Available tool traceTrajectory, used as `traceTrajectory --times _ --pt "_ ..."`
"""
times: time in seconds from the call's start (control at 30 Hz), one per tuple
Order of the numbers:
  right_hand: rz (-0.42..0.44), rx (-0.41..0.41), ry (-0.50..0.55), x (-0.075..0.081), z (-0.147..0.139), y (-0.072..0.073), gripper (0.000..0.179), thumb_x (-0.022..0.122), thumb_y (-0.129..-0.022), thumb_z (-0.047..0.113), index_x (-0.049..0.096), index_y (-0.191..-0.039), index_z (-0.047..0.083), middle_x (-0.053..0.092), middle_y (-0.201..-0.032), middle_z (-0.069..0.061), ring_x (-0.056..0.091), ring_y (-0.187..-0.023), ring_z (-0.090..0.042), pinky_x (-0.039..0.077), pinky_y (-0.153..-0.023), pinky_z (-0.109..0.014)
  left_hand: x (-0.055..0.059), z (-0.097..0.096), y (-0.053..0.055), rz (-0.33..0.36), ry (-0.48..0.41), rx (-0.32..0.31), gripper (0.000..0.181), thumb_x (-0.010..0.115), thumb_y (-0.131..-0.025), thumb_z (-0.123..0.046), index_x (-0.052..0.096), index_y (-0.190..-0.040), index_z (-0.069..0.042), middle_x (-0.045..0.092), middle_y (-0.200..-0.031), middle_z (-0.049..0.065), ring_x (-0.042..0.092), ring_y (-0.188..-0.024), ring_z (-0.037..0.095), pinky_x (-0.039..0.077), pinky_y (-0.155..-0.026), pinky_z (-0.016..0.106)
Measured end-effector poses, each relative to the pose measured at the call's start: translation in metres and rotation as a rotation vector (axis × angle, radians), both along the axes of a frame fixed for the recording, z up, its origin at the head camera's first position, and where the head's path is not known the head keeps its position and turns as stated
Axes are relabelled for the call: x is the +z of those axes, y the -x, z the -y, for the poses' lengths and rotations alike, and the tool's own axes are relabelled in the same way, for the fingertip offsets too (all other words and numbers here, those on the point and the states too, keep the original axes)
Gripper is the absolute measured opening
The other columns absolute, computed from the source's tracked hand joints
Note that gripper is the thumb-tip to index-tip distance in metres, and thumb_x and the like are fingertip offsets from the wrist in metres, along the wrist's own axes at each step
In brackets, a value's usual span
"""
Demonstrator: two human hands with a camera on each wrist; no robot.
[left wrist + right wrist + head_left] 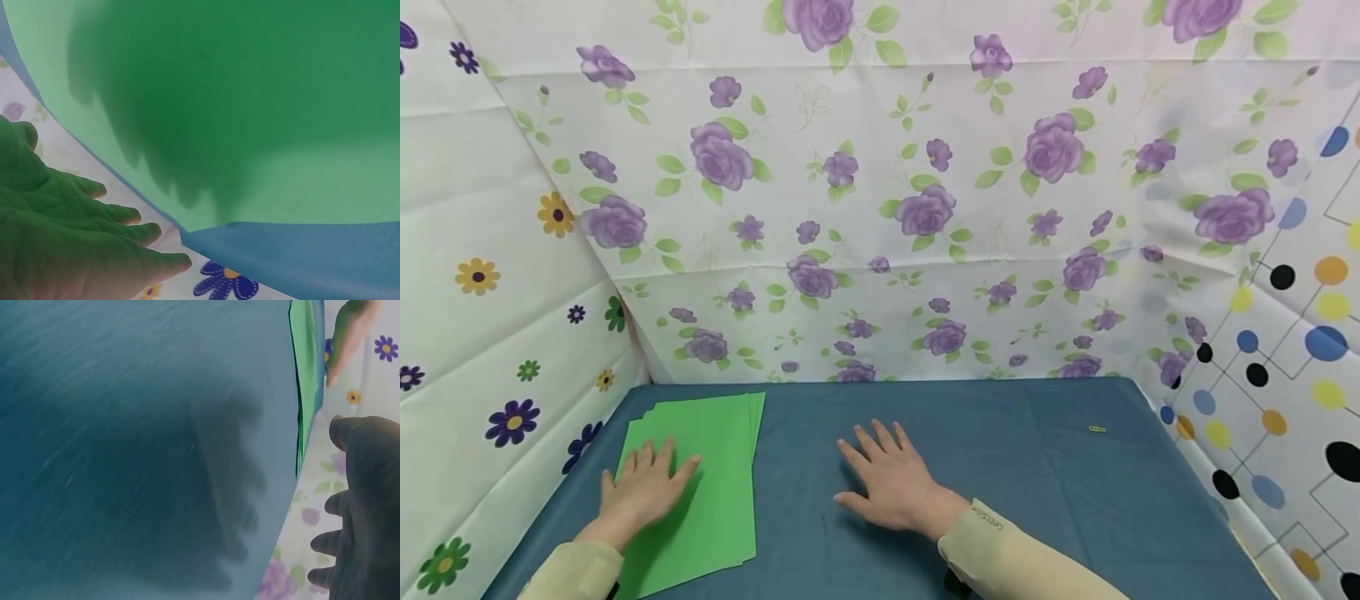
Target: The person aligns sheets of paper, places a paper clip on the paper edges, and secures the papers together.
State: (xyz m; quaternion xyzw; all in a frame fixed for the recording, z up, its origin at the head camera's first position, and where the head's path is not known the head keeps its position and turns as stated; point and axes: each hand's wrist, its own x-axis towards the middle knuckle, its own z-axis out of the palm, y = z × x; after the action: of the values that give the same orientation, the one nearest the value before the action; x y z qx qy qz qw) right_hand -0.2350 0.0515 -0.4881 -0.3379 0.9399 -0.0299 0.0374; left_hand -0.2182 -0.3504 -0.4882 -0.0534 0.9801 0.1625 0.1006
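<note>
A stack of green paper sheets (pixel 715 483) lies on the left part of the blue-covered table, its edges slightly uneven. Above it hovers my left hand (pixel 642 492), fingers spread, casting a shadow on the top sheet (pixel 312 181); the left wrist view shows a gap between palm and paper. My right hand (pixel 898 483) is held palm down over the table to the right of the stack, fingers spread and holding nothing. Its shadow falls on the cloth in the right wrist view, where the edge of the green stack (pixel 305 375) also shows.
A small yellow paper clip (pixel 1097 429) lies at the far right of the blue tablecloth (pixel 1000 467). Patterned sheets hang on the sides: purple roses (pixel 925 212) at the back, daisies (pixel 512 421) on the left, coloured dots (pixel 1273 421) on the right.
</note>
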Motion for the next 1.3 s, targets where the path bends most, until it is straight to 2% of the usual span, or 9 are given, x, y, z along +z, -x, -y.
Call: traceTrajectory --times 0.2,0.37,0.57,0.87,1.07,1.3 --pt "0.032 0.027 0.002 0.002 0.017 -0.004 0.081 0.030 -0.099 0.075 0.018 -0.166 0.030 0.015 -0.171 -0.006 0.009 -0.156 -0.034 0.008 -0.124 -0.058 0.000 0.012 -0.001 0.056 -0.043 0.031 0.108 0.022 -0.099 -0.079 0.008 -0.159 0.010 -0.006 -0.153 0.047 -0.008 -0.138 0.068 -0.007 -0.103 0.085" --pt "0.049 0.049 0.000 0.002 0.028 -0.008 0.080 0.032 -0.100 0.074 0.021 -0.165 0.028 0.017 -0.170 -0.007 0.011 -0.156 -0.034 0.009 -0.124 -0.057 0.004 0.013 -0.004 0.066 -0.056 0.049 0.109 0.022 -0.099 -0.078 0.005 -0.157 0.013 -0.007 -0.152 0.048 -0.007 -0.137 0.069 -0.003 -0.105 0.084" --pt "0.046 0.069 0.001 -0.001 0.039 -0.010 0.080 0.032 -0.100 0.074 0.022 -0.165 0.029 0.019 -0.170 -0.007 0.012 -0.156 -0.033 0.012 -0.125 -0.056 0.007 0.016 -0.007 0.047 -0.043 0.062 0.111 0.024 -0.100 -0.077 0.005 -0.154 0.018 -0.002 -0.150 0.050 0.000 -0.135 0.071 0.008 -0.106 0.083" --pt "0.020 0.090 -0.006 -0.008 0.052 -0.015 0.080 0.029 -0.099 0.075 0.023 -0.165 0.030 0.022 -0.169 -0.005 0.015 -0.156 -0.032 0.016 -0.124 -0.054 0.008 0.023 -0.008 0.017 -0.039 0.076 0.110 0.037 -0.102 -0.070 0.005 -0.151 0.022 0.004 -0.147 0.053 0.012 -0.133 0.072 0.021 -0.104 0.081" --pt "0.044 0.083 -0.025 -0.010 0.063 -0.017 0.080 0.028 -0.098 0.077 0.020 -0.165 0.033 0.021 -0.169 -0.001 0.014 -0.156 -0.029 0.017 -0.124 -0.052 0.013 0.028 -0.007 0.042 -0.044 0.080 0.111 0.044 -0.101 -0.066 0.006 -0.146 0.028 0.012 -0.143 0.055 0.022 -0.128 0.073 0.029 -0.103 0.079" --pt "0.092 0.103 -0.037 -0.012 0.086 -0.022 0.079 0.031 -0.099 0.076 0.019 -0.165 0.035 0.019 -0.170 0.002 0.015 -0.156 -0.026 0.018 -0.125 -0.048 0.011 0.032 -0.007 0.100 -0.067 0.109 0.112 0.042 -0.101 -0.067 0.004 -0.145 0.029 0.019 -0.142 0.054 0.028 -0.125 0.073 0.036 -0.100 0.076"
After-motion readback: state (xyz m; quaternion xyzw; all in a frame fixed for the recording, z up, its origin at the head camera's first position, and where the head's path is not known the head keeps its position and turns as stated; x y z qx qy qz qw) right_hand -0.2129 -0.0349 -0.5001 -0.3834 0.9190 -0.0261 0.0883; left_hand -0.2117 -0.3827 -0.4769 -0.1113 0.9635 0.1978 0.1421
